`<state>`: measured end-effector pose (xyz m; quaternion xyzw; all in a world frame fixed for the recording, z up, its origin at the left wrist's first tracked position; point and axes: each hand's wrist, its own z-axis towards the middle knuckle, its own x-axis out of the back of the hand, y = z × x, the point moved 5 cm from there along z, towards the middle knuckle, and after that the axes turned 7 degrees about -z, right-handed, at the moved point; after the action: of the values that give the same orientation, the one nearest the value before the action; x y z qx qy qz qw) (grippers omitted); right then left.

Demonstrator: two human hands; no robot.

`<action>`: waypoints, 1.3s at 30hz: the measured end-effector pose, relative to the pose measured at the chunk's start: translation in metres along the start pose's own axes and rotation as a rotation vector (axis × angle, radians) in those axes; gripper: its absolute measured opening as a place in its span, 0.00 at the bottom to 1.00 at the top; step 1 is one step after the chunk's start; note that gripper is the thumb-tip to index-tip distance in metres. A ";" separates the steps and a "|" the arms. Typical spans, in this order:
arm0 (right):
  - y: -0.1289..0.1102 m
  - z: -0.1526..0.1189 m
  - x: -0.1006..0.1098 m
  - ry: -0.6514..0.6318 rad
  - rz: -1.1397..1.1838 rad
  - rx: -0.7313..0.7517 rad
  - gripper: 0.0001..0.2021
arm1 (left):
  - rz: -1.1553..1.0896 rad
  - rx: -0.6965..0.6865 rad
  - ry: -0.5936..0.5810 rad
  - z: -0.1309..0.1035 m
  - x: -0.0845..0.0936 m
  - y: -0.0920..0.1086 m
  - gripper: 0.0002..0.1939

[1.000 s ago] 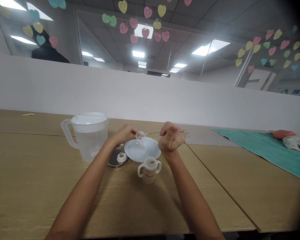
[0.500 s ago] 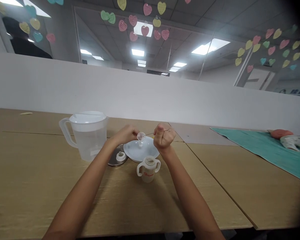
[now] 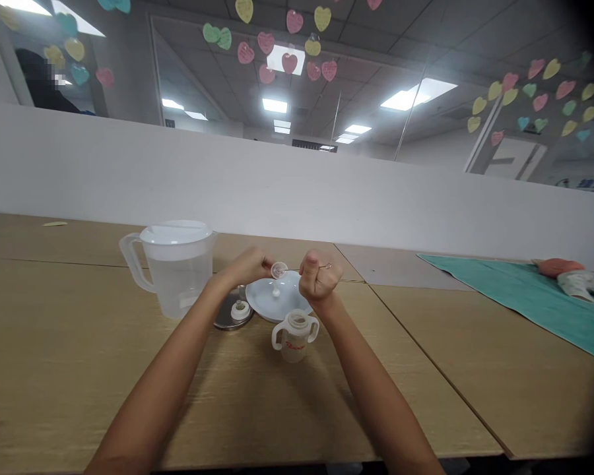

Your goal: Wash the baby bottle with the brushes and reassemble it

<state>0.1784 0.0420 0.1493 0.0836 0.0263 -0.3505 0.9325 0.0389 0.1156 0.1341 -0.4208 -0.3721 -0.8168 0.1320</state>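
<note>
Pinched in my left hand (image 3: 252, 264) is a clear bottle nipple (image 3: 278, 270), its round open base toward me, above the bowl. My right hand (image 3: 321, 274) is closed around a thin wire brush handle (image 3: 328, 266) with a small loop at its end. The wire runs across to the nipple's opening; its brush end is hidden. Below them stands a white bowl (image 3: 262, 305) with a small white knob-like thing (image 3: 276, 292) over it, whose kind I cannot tell. Nearer me, a two-handled baby bottle (image 3: 294, 346) with red lettering stands upright, uncapped.
A lidded clear pitcher (image 3: 178, 280) holding water stands to the left. A metal plate (image 3: 222, 321) carries a white bottle collar (image 3: 240, 310). A green cloth (image 3: 505, 297) with an orange item (image 3: 559, 266) lies at right. A low white wall (image 3: 287, 191) backs the table.
My right hand has shifted slightly left and down, toward the nipple, with the wire. The left hand keeps its hold on the nipple in nearly the same place.
</note>
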 end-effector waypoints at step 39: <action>0.000 -0.002 0.001 0.035 -0.015 0.047 0.22 | 0.041 0.015 -0.011 -0.002 0.003 0.001 0.12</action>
<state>0.1793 0.0417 0.1476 0.1116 0.0350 -0.3563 0.9270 0.0367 0.1141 0.1361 -0.4318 -0.3704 -0.8087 0.1496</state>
